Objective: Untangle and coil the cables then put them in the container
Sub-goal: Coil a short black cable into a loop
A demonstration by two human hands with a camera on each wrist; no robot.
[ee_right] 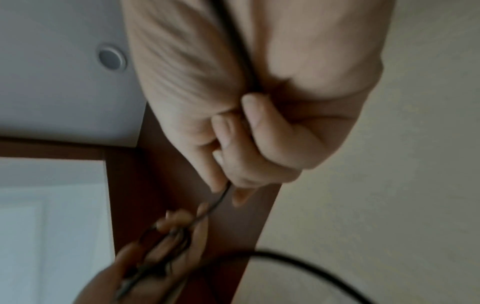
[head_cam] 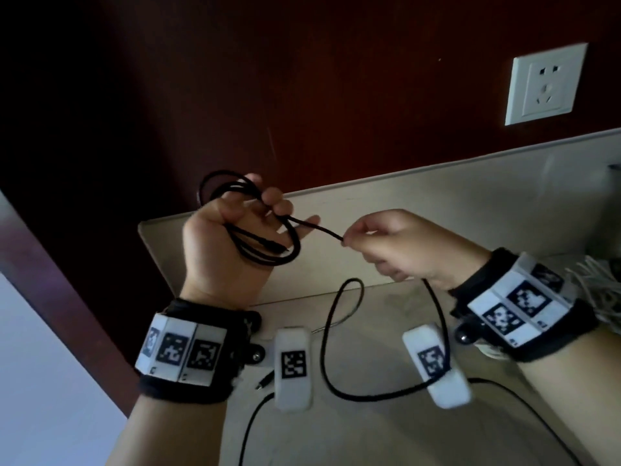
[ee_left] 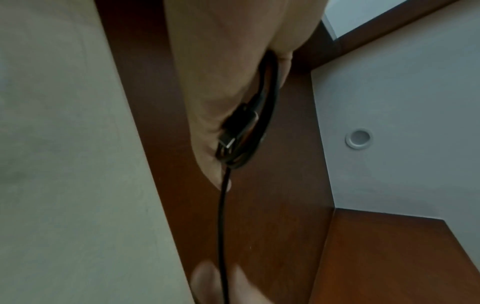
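My left hand [head_cam: 235,230] is raised above the counter and grips a black cable coil [head_cam: 265,253] of several loops, fingers curled round it. In the left wrist view the coil's plug [ee_left: 228,142] lies against the palm. From the coil a taut strand runs right to my right hand [head_cam: 376,243], which pinches the black cable [head_cam: 322,228] between thumb and fingertips [ee_right: 226,144]. Below the right hand the slack cable [head_cam: 369,395] hangs in a big loop over the counter, and a free plug end [head_cam: 263,383] shows near my left wrist. No container is in view.
The pale counter [head_cam: 386,432] has a raised back ledge [head_cam: 437,196] against a dark red wall. A white wall socket [head_cam: 544,82] sits at the upper right. A bundle of pale cords [head_cam: 594,290] lies at the right edge behind my right wrist.
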